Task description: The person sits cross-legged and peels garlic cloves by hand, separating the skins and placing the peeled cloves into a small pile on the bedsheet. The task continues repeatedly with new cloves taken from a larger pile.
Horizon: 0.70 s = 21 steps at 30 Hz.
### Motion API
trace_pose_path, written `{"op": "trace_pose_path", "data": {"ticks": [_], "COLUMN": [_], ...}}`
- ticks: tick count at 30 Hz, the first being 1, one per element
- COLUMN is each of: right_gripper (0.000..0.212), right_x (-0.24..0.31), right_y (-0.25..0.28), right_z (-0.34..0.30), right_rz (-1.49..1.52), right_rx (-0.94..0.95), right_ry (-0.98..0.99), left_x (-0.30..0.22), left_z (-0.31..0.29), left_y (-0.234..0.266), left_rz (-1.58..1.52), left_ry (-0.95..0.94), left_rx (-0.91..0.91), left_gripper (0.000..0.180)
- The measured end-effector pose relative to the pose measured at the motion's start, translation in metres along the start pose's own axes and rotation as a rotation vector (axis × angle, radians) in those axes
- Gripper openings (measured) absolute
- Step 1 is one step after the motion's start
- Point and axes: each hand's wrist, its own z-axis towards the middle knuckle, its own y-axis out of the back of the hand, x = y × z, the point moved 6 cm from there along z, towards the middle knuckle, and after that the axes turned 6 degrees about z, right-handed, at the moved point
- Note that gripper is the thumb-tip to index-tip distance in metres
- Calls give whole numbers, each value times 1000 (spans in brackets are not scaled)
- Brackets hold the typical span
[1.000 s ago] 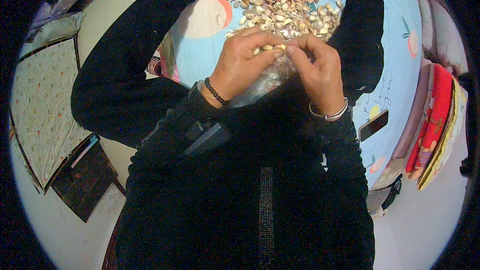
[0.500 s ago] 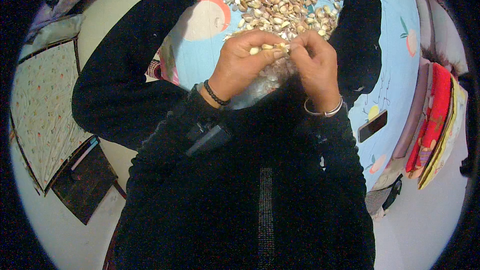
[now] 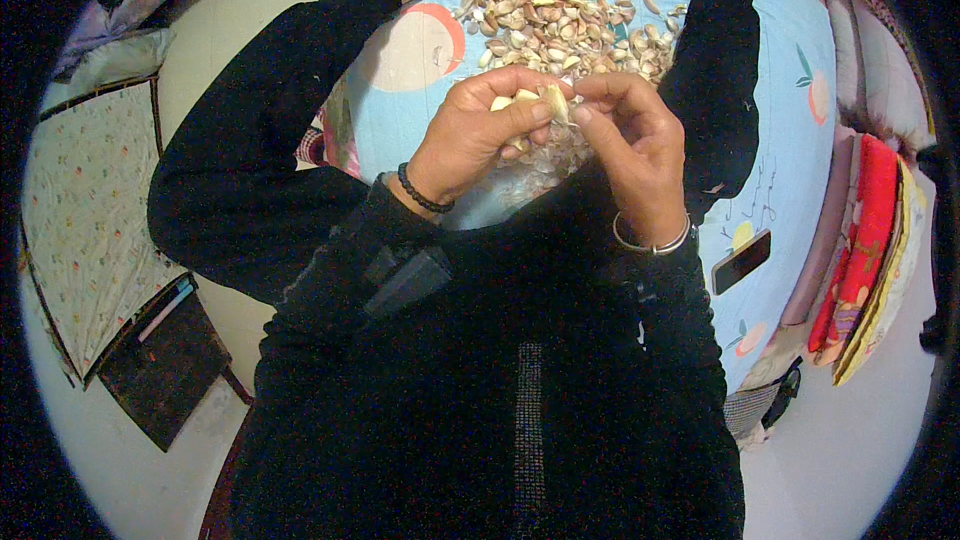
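Observation:
My left hand (image 3: 475, 130), with a dark beaded bracelet at the wrist, is closed around several garlic cloves. One pale garlic clove (image 3: 557, 103) stands up between its thumb and forefinger. Right beside it, my right hand (image 3: 637, 145) has thumb and forefinger pinched at the clove's edge, where a bit of papery skin seems to show. A silver bangle circles that wrist. Beyond both hands spreads a heap of unpeeled garlic cloves (image 3: 560, 10). Below the fingers lies a pile of loose garlic skins (image 3: 535, 165), partly hidden by my hands.
A light blue patterned bedsheet (image 3: 790, 175) lies under everything, with my black-clad legs on either side of the heap. A phone (image 3: 742, 262) rests on the right. Folded red and yellow cloths (image 3: 865, 250) are stacked farther right. On the left stands a cloth-covered table (image 3: 95, 230).
The clove at my left fingertips now stands more upright and shows more plainly. My right hand has shifted slightly down and its fingers have changed their pinch.

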Motion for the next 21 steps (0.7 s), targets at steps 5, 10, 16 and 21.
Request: {"op": "trace_pose_path", "data": {"ticks": [5, 10, 16, 21], "right_gripper": [12, 10, 11, 11], "right_x": [-2, -4, 0, -8], "right_y": [-5, -6, -8, -3], "right_z": [1, 2, -1, 0], "right_rz": [-16, -75, -206, -89], "right_rx": [80, 22, -9, -57], "right_ry": [-58, 41, 166, 88], "left_x": [2, 9, 6, 3], "left_z": [2, 0, 3, 0], "left_y": [2, 6, 4, 3], "left_rz": [13, 153, 233, 272], "left_ry": [-73, -12, -69, -65], "left_rx": [-65, -148, -103, -94], "left_gripper": [19, 23, 26, 24]}}
